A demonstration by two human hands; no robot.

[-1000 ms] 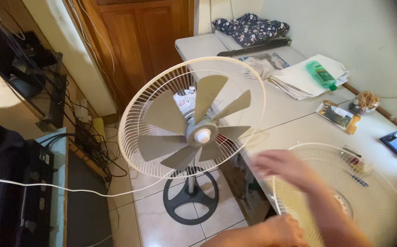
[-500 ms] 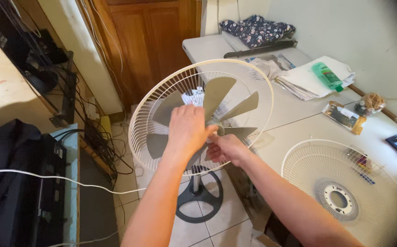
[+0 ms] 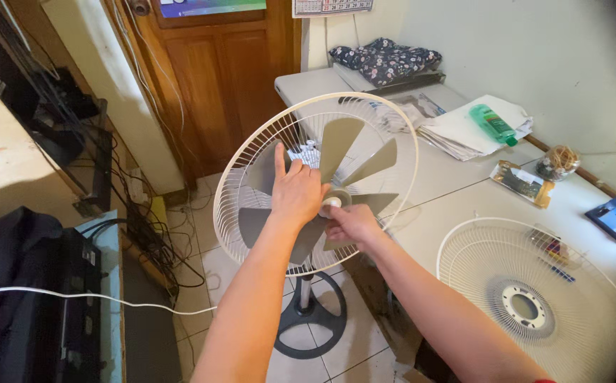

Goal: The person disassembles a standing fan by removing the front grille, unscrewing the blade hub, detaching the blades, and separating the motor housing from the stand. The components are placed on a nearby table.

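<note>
Grey blades (image 3: pixel 336 152) braced under spread left hand (image 3: pixel 295 190); right hand (image 3: pixel 347 223) pinches white hub cap (image 3: pixel 331 203). Risk: blades slip, fingers nicked; stand (image 3: pixel 311 319) may tip.

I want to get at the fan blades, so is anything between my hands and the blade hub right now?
Nothing visible. The front grille lies off on the table, so the grey blades are bare. The left hand lies on the blades, and the right hand is at the white hub cap.
</note>
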